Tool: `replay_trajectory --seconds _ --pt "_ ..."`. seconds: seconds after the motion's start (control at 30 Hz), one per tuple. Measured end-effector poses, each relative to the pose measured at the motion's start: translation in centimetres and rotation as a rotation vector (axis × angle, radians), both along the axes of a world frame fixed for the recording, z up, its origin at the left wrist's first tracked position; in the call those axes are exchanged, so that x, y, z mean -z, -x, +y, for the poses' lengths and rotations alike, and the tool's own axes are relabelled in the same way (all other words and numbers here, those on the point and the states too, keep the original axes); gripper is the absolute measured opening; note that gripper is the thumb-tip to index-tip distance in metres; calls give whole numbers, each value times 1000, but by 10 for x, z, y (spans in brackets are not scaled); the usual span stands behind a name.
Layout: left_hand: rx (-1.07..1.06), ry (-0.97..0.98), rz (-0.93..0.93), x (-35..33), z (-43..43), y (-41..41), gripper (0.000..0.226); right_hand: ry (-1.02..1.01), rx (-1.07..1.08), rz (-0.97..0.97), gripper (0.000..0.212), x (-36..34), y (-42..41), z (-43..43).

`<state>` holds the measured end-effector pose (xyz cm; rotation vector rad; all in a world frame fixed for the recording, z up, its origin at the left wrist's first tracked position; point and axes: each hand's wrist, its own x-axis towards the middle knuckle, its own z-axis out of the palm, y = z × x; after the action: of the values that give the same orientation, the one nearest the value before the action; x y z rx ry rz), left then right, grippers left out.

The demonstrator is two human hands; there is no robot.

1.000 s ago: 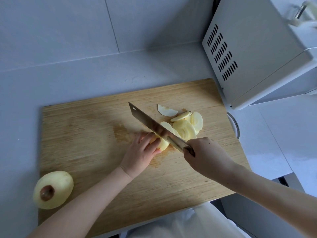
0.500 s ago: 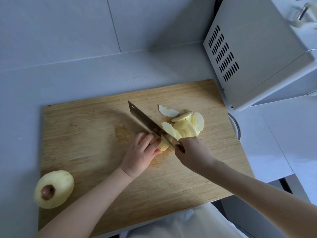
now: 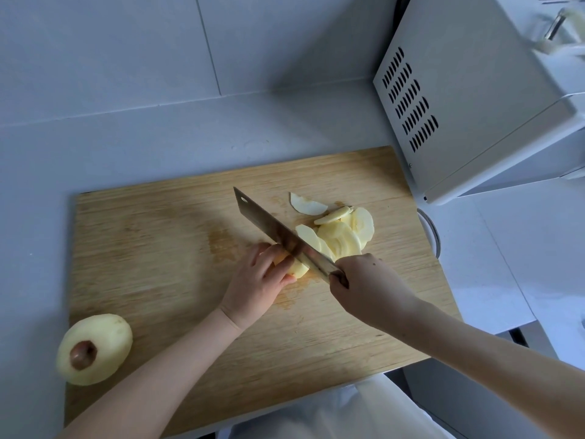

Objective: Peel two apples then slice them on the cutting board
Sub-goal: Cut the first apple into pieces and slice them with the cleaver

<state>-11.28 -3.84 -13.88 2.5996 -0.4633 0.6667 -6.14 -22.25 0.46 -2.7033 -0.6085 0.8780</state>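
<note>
We judge the danger to be the knife (image 3: 278,232). The apple piece (image 3: 297,268) is small, and the fingers guarding it lie right against the blade, so a slip on wet flesh could bring the edge onto them. Our left grip (image 3: 256,280) curls over that piece, pinning it to the cutting board (image 3: 158,248), while our right grip (image 3: 364,286) is wrapped tight round the handle. The slices (image 3: 342,232) lie just beyond, and the second peeled apple (image 3: 95,350) sits at the board's near left edge.

place: home kitchen | cues: microwave (image 3: 474,99), tiled wall (image 3: 126,42), cutting board (image 3: 142,248) on countertop (image 3: 31,185)
</note>
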Motion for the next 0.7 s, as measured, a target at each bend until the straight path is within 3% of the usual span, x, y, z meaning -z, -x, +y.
replay_trajectory --seconds 0.27,0.7 --pt "-30 20 -20 -2 -2 1 27 -24 75 20 37 30 -3 14" --pt "-5 12 -41 2 -1 0 27 -20 -7 -50 37 -3 7 -5"
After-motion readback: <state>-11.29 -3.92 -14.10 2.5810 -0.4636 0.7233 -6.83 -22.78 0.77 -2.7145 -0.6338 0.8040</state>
